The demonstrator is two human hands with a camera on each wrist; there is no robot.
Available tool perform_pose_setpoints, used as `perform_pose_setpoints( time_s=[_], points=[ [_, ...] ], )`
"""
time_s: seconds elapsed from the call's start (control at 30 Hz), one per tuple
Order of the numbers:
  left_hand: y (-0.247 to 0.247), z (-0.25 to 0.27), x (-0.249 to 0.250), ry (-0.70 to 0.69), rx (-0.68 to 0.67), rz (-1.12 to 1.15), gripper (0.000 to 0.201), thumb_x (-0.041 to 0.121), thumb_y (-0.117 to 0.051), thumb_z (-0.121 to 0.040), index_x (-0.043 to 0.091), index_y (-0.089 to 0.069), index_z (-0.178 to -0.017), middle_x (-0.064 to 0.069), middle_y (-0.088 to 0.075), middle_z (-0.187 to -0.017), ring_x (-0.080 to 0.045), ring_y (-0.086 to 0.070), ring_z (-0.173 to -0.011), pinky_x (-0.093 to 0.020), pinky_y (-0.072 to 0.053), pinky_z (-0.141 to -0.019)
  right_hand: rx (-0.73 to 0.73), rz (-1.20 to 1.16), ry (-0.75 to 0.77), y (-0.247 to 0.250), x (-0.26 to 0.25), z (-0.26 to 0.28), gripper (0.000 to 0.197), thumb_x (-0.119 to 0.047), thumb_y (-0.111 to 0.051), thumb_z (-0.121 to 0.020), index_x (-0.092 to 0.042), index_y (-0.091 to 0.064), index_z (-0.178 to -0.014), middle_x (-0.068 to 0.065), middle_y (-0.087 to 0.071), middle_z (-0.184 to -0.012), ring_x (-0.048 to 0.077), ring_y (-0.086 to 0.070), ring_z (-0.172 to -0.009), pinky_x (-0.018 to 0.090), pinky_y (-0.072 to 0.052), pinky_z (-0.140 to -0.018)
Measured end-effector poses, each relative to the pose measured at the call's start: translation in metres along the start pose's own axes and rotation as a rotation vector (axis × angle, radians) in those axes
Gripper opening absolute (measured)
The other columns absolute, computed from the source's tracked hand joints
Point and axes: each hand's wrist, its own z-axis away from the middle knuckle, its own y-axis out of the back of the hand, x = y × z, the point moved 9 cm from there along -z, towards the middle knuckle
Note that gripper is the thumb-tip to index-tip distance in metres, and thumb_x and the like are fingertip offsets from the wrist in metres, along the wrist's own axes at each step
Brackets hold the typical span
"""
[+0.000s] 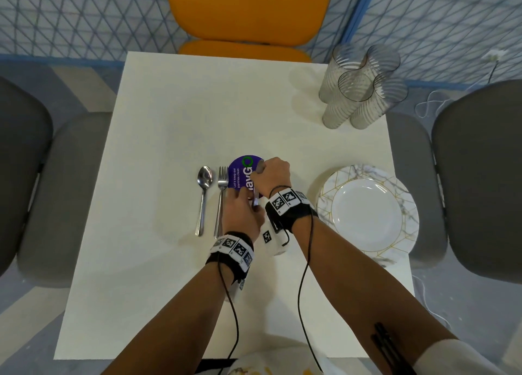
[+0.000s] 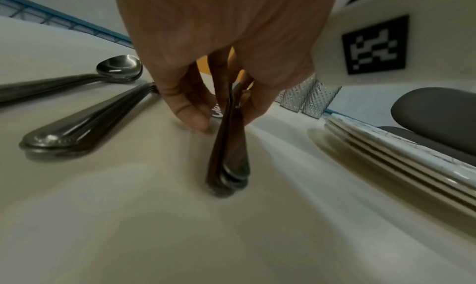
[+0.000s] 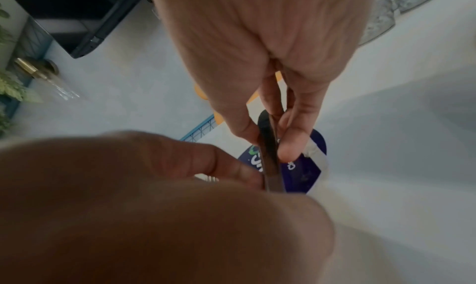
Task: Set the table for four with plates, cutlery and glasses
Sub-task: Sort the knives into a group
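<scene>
In the middle of the white table (image 1: 169,120), both hands hold one bundle of steel cutlery (image 1: 255,198) over a purple round disc (image 1: 240,174). My left hand (image 1: 245,203) pinches the handles; in the left wrist view the stacked handles (image 2: 229,162) run from my left hand (image 2: 224,117) down to the table. My right hand (image 1: 271,177) grips the far end, and in the right wrist view my right hand (image 3: 270,146) pinches the metal strip (image 3: 269,156). A spoon (image 1: 204,196) and a fork (image 1: 221,202) lie side by side just left of my hands.
A stack of marbled white plates (image 1: 367,213) sits at the table's right edge. Several ribbed glasses (image 1: 361,92) stand grouped at the back right. An orange chair (image 1: 248,10) faces me, and grey chairs (image 1: 480,177) stand at both sides.
</scene>
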Motion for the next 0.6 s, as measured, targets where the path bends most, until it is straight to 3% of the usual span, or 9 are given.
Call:
perform_pose_setpoints(
  time_s=[0.13,0.23,0.33,0.47,0.6],
  points=[
    [-0.001,-0.002,0.001,-0.011,0.013,-0.025,0.04,0.008,-0.068,-0.087,0.009,-0.062,-0.127,-0.009,-0.062,-0.122,-0.024,-0.062,-0.103,-0.024,-0.044,-0.084,-0.003,0.013,-0.006,-0.003,0.0,-0.005,0.035,-0.025,-0.071,-0.087,0.001,-0.066,-0.108,0.017,-0.066,-0.112,0.029,-0.064,-0.104,0.023,-0.041,-0.07],
    [0.001,-0.004,-0.003,0.027,0.021,0.003,0.036,0.008,-0.069,-0.088,0.008,-0.062,-0.123,-0.008,-0.062,-0.116,-0.024,-0.062,-0.097,-0.025,-0.044,-0.08,0.006,-0.066,-0.006,-0.005,-0.004,-0.003,0.044,-0.018,-0.075,-0.084,0.0,-0.055,-0.119,0.019,-0.059,-0.12,0.032,-0.063,-0.106,0.03,-0.052,-0.074],
    [0.002,-0.005,-0.012,0.123,0.01,0.011,0.027,0.011,-0.069,-0.089,0.006,-0.059,-0.114,-0.005,-0.059,-0.107,-0.019,-0.057,-0.086,-0.027,-0.041,-0.072,0.003,-0.062,0.025,-0.009,-0.009,-0.003,0.049,-0.015,-0.077,-0.081,-0.002,-0.05,-0.12,0.019,-0.058,-0.12,0.033,-0.063,-0.103,0.036,-0.054,-0.079],
    [-0.001,-0.005,-0.016,0.178,-0.011,-0.014,0.021,0.011,-0.068,-0.09,0.005,-0.061,-0.109,-0.008,-0.06,-0.11,-0.016,-0.051,-0.087,-0.028,-0.041,-0.074,-0.008,0.0,0.097,-0.014,-0.016,-0.004,0.043,-0.015,-0.074,-0.082,-0.003,-0.054,-0.117,0.016,-0.057,-0.118,0.031,-0.058,-0.107,0.038,-0.051,-0.087],
    [0.0,-0.006,-0.017,0.184,-0.007,-0.001,0.018,0.013,-0.071,-0.089,0.007,-0.063,-0.104,-0.009,-0.062,-0.108,-0.022,-0.06,-0.091,-0.028,-0.043,-0.074,-0.001,-0.013,0.12,-0.014,-0.016,-0.004,0.041,-0.018,-0.073,-0.083,-0.003,-0.057,-0.117,0.016,-0.062,-0.112,0.032,-0.061,-0.105,0.044,-0.055,-0.089]
  ],
)
